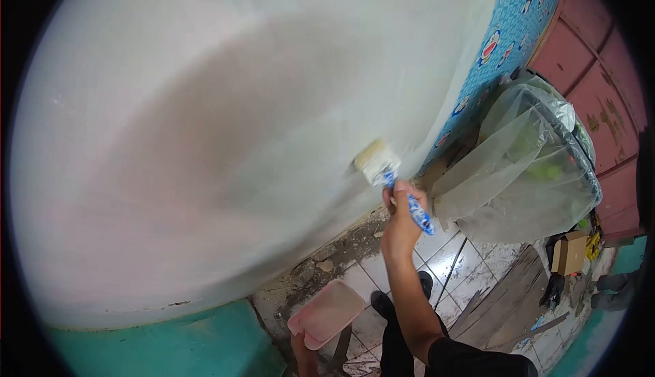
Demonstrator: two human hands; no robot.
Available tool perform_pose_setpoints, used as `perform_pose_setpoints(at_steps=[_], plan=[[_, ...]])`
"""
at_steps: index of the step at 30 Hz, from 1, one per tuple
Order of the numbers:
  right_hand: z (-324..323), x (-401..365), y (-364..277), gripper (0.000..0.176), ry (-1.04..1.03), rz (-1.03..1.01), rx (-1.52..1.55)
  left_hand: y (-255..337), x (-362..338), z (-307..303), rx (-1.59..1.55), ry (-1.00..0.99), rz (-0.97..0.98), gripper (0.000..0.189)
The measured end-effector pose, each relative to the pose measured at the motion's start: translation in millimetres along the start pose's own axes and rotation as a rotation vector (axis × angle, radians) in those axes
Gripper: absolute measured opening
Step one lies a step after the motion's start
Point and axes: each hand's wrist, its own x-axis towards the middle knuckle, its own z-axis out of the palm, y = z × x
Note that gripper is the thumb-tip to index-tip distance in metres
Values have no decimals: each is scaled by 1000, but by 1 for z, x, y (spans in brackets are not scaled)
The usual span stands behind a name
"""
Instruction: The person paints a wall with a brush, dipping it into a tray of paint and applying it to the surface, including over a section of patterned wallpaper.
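Observation:
My right hand (404, 210) is closed round the blue-and-white handle of a paintbrush (377, 163). The brush's pale bristles lie against the whitish wall (286, 138), low down near its right side. At the bottom of the view, my left hand (300, 346) grips the edge of a shallow pink tray (334, 312); only part of that hand shows. The tray is held over the floor, below and to the left of the brush. Its inside looks coated in a pale pinkish layer.
A large clear plastic bag (518, 165) stands right of the brush, by blue cartoon-patterned wallpaper (488, 49) and a worn pink door (600, 83). A cardboard box (569, 253) and wooden boards (508, 302) lie on the tiled floor (443, 261). Rubble lines the wall's foot.

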Motion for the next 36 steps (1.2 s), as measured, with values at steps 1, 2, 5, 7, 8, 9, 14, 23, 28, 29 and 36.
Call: perform_pose_setpoints(at_steps=[1, 2, 5, 7, 8, 9, 14, 23, 28, 29, 36], plan=[[6, 6, -13, 18, -41, -12, 79, 5, 0, 6, 5, -3, 6, 50], [9, 13, -20, 18, -80, -23, 157, 8, -1, 10, 11, -4, 10, 50], [-4, 46, 2, 15, -151, -2, 188, -9, 7, 4, -62, -13, -9, 50], [-43, 68, 45, 19, -140, 138, 227, -17, 9, 4, -27, -13, -7, 50], [-66, 77, 67, 23, -120, 184, 215, -19, 11, 5, -13, -13, -4, 50], [-88, 85, 89, 27, -101, 231, 203, -19, 13, 7, 34, -24, -11, 50], [-181, 112, 173, 23, 104, 325, 23, -5, 10, 18, 39, -14, -57, 49], [-139, 127, 161, 11, 188, 174, -184, 12, 3, 26, 141, -20, 9, 47], [-40, 78, 23, 11, 48, 15, -141, 16, -2, 33, 93, -39, -10, 48], [-25, 68, -3, 11, 16, 0, -120, 14, -1, 34, 83, -42, -19, 48], [-18, 69, -14, 21, -181, 76, 233, 12, -7, 43, 72, -22, 74, 51]])
